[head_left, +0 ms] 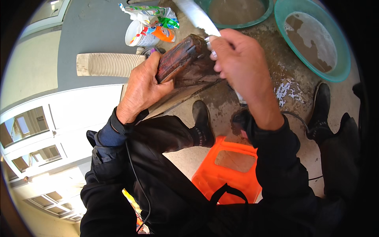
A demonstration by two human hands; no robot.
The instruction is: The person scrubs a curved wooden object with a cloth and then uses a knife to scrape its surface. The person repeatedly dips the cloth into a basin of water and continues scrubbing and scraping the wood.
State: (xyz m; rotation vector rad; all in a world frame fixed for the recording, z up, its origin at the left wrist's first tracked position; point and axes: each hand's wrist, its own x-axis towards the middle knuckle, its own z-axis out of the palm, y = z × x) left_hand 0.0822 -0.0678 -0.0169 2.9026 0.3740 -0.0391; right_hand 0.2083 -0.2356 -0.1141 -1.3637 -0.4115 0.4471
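Observation:
My left hand (145,84) grips a dark reddish-brown block (180,56), perhaps wood or leather, with a worn, tilted edge. Beneath it a wider brown board-like piece (198,75) slants down toward my leg; whether the two are one object I cannot tell. My right hand (239,59) is closed around the handle of a knife with a broad, shiny blade (201,19). The blade points up and left, past the block's upper end, and is blurred. Dark crumbs sit by the blade's base. A pale object shows below my right hand, mostly hidden.
Two green basins of murky water (340,71) (251,22) stand on the wet concrete floor. A white tub (134,34), an orange-labelled bottle (164,34) and plastic packets (168,17) are at the upper left. A ribbed board (109,64) lies near my left hand; an orange stool (204,177) is below.

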